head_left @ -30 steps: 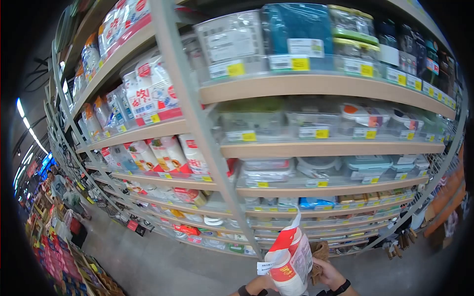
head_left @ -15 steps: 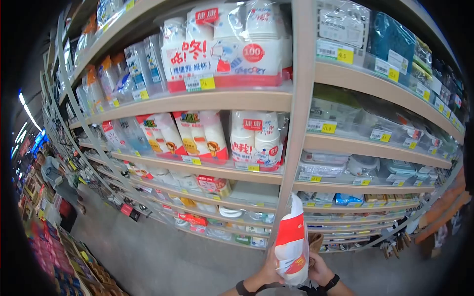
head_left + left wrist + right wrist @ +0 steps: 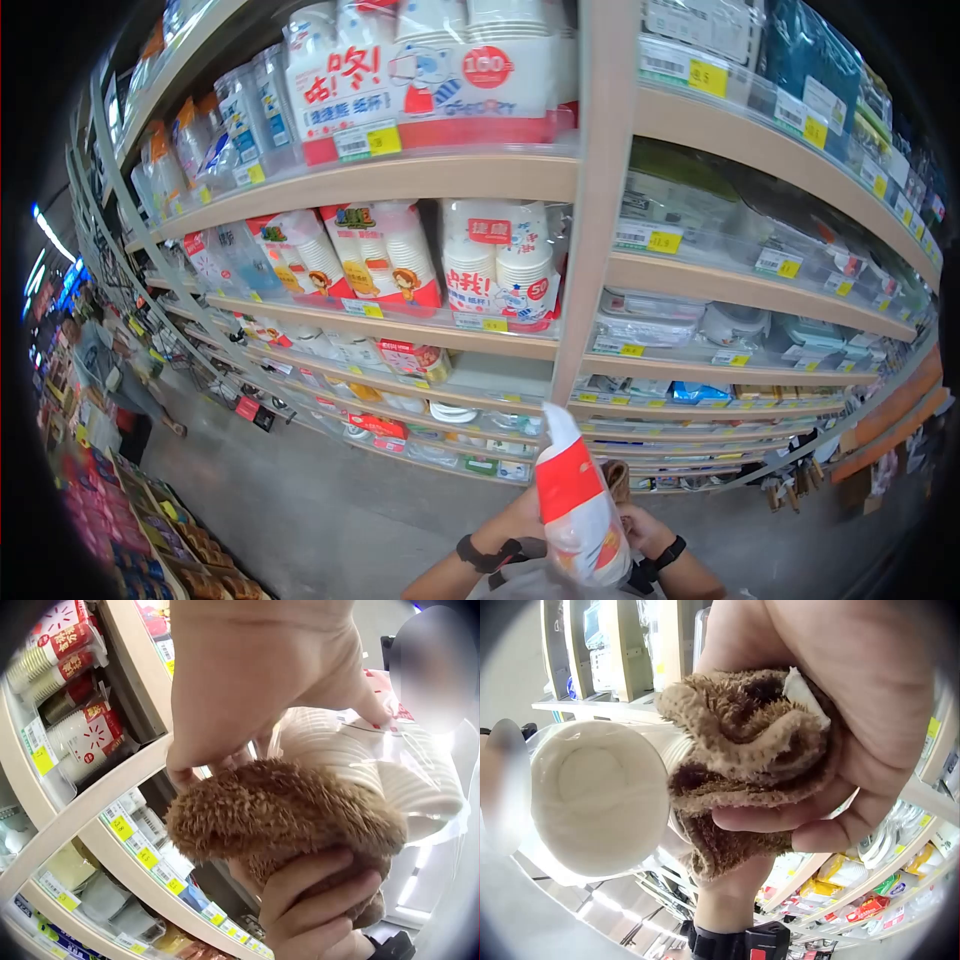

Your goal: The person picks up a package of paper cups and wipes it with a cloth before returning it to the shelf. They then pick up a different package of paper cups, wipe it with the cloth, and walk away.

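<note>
The left hand (image 3: 517,517) grips a pack of paper cups (image 3: 582,505) in clear wrapping printed with red, its thumb pressed on the film; the pack stands nearly upright in front of the person's body, near the shelves. The right hand (image 3: 645,528) curls its fingers around a brown plush item (image 3: 285,810), folded and bunched just beside the cups, with a small white tag (image 3: 806,696) showing in its folds. The 2 hands are close together, so the bulky plush could push against the pack and loosen the left hand's hold on the slick film. If the grip tightened on the stacked cups, the thin walls could dent, and a hard pull at the wrapping could split it and let cups spill out. The plush, held by its folds, could slip open if the right fingers slackened. Ahead, a pale upright post (image 3: 603,160) separates 2 bays of shelves, with a cup pack marked 50 (image 3: 500,262) on the shelf board (image 3: 430,327) to its left; a careless forward swing of the held pack could knock the post or the shelf edge.
</note>
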Tool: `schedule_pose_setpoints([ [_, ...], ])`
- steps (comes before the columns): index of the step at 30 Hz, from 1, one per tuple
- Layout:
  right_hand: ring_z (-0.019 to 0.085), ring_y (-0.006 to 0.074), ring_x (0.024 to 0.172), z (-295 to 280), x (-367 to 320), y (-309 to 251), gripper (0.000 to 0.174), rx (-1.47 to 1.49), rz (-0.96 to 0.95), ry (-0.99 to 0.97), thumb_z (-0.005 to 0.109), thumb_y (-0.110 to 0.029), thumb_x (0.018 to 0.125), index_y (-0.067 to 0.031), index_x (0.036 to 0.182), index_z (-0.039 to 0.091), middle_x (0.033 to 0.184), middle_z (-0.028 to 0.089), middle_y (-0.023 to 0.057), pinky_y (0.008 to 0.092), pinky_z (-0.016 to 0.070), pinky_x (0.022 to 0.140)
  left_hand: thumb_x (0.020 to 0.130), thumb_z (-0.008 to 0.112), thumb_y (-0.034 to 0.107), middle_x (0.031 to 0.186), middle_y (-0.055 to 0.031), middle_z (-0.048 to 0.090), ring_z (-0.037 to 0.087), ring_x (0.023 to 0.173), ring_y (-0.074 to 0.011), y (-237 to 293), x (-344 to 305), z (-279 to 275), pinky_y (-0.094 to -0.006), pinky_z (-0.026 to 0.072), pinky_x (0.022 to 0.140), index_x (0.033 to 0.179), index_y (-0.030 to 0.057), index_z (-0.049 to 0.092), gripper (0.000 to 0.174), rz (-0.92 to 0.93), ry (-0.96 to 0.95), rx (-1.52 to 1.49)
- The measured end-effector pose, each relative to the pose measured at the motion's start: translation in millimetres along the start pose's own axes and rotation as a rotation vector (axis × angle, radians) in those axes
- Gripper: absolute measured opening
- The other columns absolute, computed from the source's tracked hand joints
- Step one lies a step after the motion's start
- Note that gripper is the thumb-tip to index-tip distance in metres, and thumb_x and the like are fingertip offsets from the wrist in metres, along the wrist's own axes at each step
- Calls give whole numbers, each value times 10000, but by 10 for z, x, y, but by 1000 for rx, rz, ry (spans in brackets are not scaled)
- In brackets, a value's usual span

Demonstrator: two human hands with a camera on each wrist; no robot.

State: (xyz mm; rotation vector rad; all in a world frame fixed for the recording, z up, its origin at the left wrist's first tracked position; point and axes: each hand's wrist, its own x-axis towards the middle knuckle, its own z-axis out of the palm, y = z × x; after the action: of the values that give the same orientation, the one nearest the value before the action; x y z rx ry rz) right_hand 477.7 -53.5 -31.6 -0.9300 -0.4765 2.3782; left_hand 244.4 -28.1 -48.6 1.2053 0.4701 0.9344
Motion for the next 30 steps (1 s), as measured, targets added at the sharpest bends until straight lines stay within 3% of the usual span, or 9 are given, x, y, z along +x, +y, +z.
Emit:
schedule_pose_setpoints([
  [1, 577, 221, 1081, -41, 24, -16, 438, 17, -7, -6, 556, -179, 880, -20, 1278, 463, 1237, 560, 109, 368, 443, 954, 695, 800, 224, 1302, -125, 457, 410, 1232, -216, -135, 22, -60, -372, 350, 1016, 1306, 31, 407, 751, -70, -50, -64],
  [2, 583, 217, 1073, -95, 51, -45, 444, 4, -4, -5, 553, -185, 879, -17, 1280, 462, 1223, 572, 109, 357, 454, 941, 920, 531, 267, 1250, -132, 519, 525, 1127, -214, 118, 22, 57, -350, 432, 966, 1296, -29, 420, 492, -23, -14, -33],
  [6, 595, 190, 1032, -301, 137, -117, 421, 16, -39, -2, 570, -226, 884, -34, 1251, 495, 1171, 602, 89, 339, 468, 905, 718, 782, 267, 1189, -109, 531, 512, 1128, -226, 429, 154, 236, -373, 400, 980, 1228, 67, 472, 630, -5, 36, -167],
  [9, 599, 155, 946, -193, -37, -285, 353, -78, -174, 78, 594, -239, 889, -58, 1186, 536, 1031, 628, 43, 305, 473, 850, 720, 780, 267, 1186, -109, 535, 516, 1122, -225, 347, 259, 244, -373, 404, 975, 1224, 62, 475, 624, -23, -10, -113],
  [16, 478, 216, 1121, -148, -523, -1164, 650, -470, -1237, 608, 671, -34, 742, -23, 1314, 362, 1235, 464, 86, 345, 406, 952, 727, 774, 270, 1175, -108, 550, 531, 1101, -222, 191, 394, 202, -375, 421, 957, 1212, 45, 488, 606, 24, 80, 45],
  [18, 439, 261, 1164, -509, -605, -1460, 718, -956, -1542, 1091, 669, 25, 644, -33, 1307, 400, 1273, 410, 130, 384, 375, 976, 729, 772, 271, 1171, -108, 554, 535, 1095, -221, 224, 370, 164, -375, 425, 952, 1209, 40, 492, 601, 48, 149, 98],
  [23, 448, 316, 1149, -40, -861, -1950, 596, -1283, -1635, 1268, 650, 64, 637, -54, 1208, 525, 1264, 415, 149, 414, 349, 979, 735, 767, 273, 1164, -108, 565, 546, 1080, -218, 173, 57, 178, -377, 437, 939, 1200, 28, 501, 589, 105, 336, 240],
  [27, 477, 334, 1107, -82, -760, -2055, 578, -1346, -1858, 1169, 621, 76, 677, -71, 1228, 531, 1232, 499, 144, 412, 363, 956, 739, 763, 275, 1157, -108, 573, 554, 1068, -217, 169, 16, 65, -378, 446, 929, 1193, 19, 508, 581, 158, 408, 350],
  [30, 480, 325, 1115, 56, -811, -2133, 539, -1626, -1695, 1376, 632, 64, 703, -67, 1217, 538, 1234, 526, 141, 418, 367, 949, 742, 761, 276, 1153, -108, 579, 561, 1060, -215, 184, 150, -43, -378, 453, 921, 1188, 11, 513, 574, 207, 448, 420],
])
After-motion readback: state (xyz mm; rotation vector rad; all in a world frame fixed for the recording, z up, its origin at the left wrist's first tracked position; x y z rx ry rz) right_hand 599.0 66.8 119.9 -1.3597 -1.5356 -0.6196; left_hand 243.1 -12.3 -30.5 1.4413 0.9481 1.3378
